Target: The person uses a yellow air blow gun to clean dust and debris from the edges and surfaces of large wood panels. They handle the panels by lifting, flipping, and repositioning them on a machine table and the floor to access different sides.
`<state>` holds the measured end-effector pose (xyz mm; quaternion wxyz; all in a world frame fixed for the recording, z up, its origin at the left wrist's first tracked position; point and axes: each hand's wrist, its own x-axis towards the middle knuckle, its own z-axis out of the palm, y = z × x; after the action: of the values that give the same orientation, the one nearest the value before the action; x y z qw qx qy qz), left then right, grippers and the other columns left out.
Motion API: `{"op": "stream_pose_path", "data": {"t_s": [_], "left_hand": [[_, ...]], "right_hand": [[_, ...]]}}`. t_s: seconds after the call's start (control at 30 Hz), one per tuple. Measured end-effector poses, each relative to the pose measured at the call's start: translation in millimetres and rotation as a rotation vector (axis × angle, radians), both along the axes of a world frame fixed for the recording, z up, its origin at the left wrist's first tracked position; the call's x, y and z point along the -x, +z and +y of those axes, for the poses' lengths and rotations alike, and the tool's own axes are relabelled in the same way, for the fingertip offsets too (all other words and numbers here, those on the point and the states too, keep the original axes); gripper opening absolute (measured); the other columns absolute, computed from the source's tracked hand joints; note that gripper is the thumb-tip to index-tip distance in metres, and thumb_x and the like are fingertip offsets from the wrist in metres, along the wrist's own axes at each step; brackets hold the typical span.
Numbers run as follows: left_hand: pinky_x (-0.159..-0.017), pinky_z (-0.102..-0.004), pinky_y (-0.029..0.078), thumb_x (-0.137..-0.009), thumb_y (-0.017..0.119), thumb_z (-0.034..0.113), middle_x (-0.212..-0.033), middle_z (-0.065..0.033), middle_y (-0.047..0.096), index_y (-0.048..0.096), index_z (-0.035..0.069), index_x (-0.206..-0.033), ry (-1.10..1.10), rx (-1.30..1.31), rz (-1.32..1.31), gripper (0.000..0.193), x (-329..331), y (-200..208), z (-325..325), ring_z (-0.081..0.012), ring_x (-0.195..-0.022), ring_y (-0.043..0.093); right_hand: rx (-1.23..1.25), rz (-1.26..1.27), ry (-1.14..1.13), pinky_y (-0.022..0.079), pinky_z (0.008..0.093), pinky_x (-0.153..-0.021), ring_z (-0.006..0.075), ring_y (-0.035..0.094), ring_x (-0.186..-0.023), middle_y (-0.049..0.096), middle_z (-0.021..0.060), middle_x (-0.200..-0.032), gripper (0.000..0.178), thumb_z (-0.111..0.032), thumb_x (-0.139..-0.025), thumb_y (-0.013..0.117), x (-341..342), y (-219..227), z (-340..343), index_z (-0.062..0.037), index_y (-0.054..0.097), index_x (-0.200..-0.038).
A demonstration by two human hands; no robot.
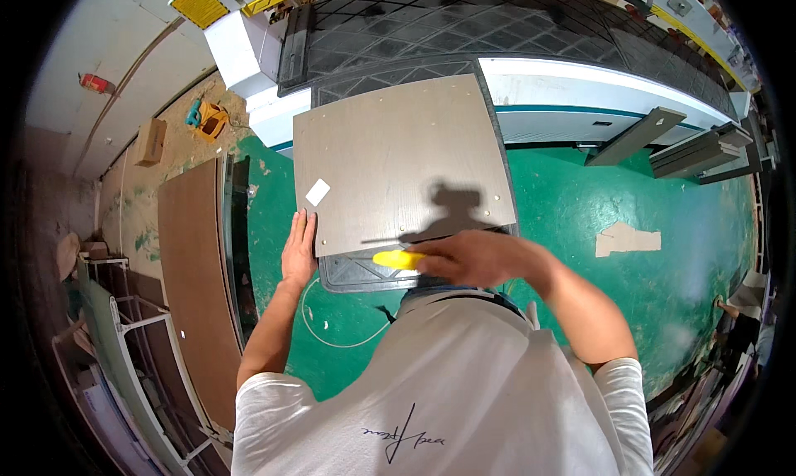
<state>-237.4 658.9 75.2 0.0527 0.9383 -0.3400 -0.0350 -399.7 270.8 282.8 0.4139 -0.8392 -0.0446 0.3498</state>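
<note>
A grey-brown wood-grain panel [381, 169] lies flat in front of me, with a white label [317, 192] near its left edge and several small round pale spots along its sides. It rests on a black ribbed work surface [352, 275], which shows along the near edge. At the panel's near left corner is my left hand [298, 250], its fingers stretched out along the side edge. My right hand [468, 259] is closed around a yellow tool [396, 260] just over the near edge. The tool points left; its tip is too faint to make out. A dark shadow falls across the panel.
Beyond the panel runs a long machine bed with a black patterned top [431, 32]. Large brown boards [195, 269] stand on the left beside a metal rack [137, 318]. Narrow dark strips [696, 153] lean at the right. A cardboard piece [628, 240] lies on the green floor.
</note>
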Motion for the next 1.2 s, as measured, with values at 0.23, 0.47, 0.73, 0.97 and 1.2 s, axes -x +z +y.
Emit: {"op": "stream_pose_path", "data": {"t_s": [0.23,0.47,0.73,0.97,1.2], "left_hand": [[-0.114,-0.0390,0.048,-0.068,0.067,-0.015,-0.161,-0.0148,0.041,0.045,0.008,-0.152,-0.021,0.008,-0.011,0.090,3,13,-5,-0.0312,-0.149,0.040],[-0.113,-0.0400,0.048,-0.064,0.071,-0.008,-0.157,-0.0181,0.047,0.046,0.004,-0.150,-0.128,-0.146,0.050,0.091,6,135,-9,-0.0319,-0.143,0.048],[-0.078,-0.0463,0.055,-0.077,0.075,0.019,-0.091,-0.0201,0.073,0.072,0.005,-0.112,-0.087,-0.418,0.173,0.038,-96,373,-66,-0.0380,-0.087,0.071],[-0.095,-0.0437,0.053,-0.091,0.069,0.055,-0.114,-0.0249,0.072,0.066,0.000,-0.127,-0.131,0.026,0.051,0.066,-177,327,-199,-0.0359,-0.109,0.069],[-0.098,-0.0463,0.051,-0.099,0.049,0.067,-0.116,-0.0235,0.073,0.071,0.003,-0.125,0.006,0.103,-0.040,0.072,-178,312,-255,-0.0398,-0.114,0.067]], "right_hand": [[0.044,-0.475,-0.022,0.054,0.0463,-0.089,0.0400,0.068,-0.103,0.070,0.0214,-0.120,0.051,-0.045,-0.108,0.046,69,-43,-99,-0.0099,0.058,-0.143],[0.170,-0.007,-0.607,0.056,0.0359,-0.070,0.0207,0.066,-0.070,0.068,0.0109,-0.087,0.050,-0.038,-0.108,0.051,169,63,-153,-0.0093,0.053,-0.149],[-0.354,-0.494,-0.258,0.056,0.0363,-0.084,0.0317,0.073,-0.095,0.070,0.0178,-0.126,0.059,-0.023,-0.101,0.061,96,60,-39,-0.0045,0.045,-0.154],[-0.606,-0.740,-0.331,0.054,0.0305,-0.078,0.0206,0.067,-0.087,0.069,0.0147,-0.113,0.055,-0.029,-0.109,0.053,37,-7,8,-0.0044,0.040,-0.157],[-0.750,-0.361,-0.703,0.038,0.0232,-0.055,0.0049,0.044,-0.062,0.049,-0.0034,-0.072,0.042,-0.037,-0.112,0.043,23,-18,-30,-0.0072,0.056,-0.139]]}}
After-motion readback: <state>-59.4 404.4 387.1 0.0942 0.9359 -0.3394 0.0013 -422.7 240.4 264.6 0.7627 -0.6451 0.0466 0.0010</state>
